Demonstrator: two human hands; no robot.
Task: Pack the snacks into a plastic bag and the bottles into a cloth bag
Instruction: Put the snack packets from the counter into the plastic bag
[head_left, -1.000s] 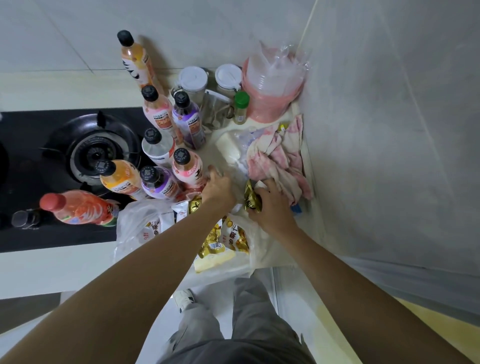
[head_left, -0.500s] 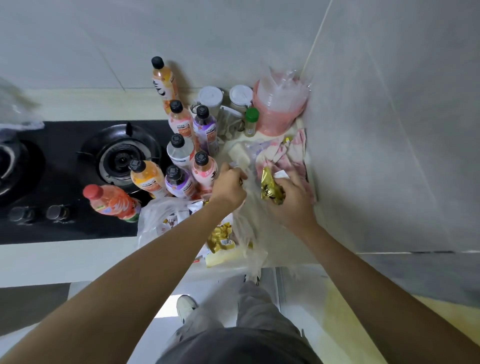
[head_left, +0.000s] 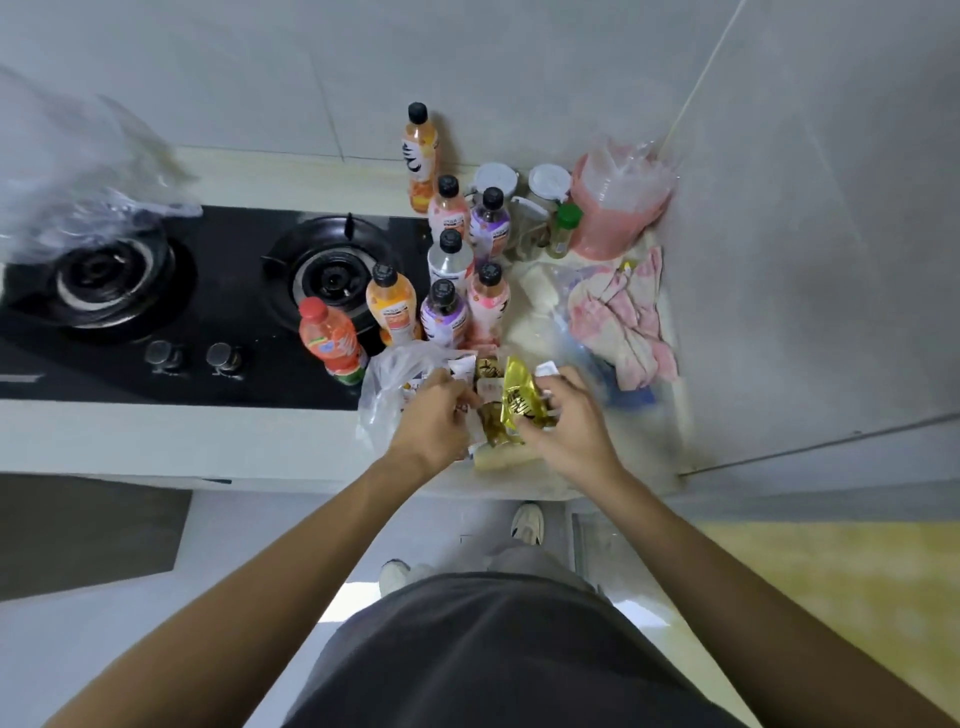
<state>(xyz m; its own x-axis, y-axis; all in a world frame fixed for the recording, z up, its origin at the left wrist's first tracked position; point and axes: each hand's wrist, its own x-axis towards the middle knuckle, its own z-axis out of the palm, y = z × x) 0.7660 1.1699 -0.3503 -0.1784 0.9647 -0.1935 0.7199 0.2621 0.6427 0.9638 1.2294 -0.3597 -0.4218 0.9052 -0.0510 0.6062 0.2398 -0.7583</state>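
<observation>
Two hands worked at the front edge of the tabletop (head_left: 260, 441): the right hand (head_left: 569, 423) was closed on a gold snack packet (head_left: 523, 397), held tilted just above the mouth of the plastic bag (head_left: 387, 387), while the left hand (head_left: 441, 415) pinched the bag's rim to hold it apart. The step in hand looked to be the snack packing; the next move would call for lowering the crinkly, light packet into the opening beside the other wrapped snacks (head_left: 493, 431) already lying there. The bottles (head_left: 447, 306) stood upright, clustered between the stove (head_left: 208, 291) and the pink cloth (head_left: 623, 322) nearer the back right corner, untouched.
</observation>
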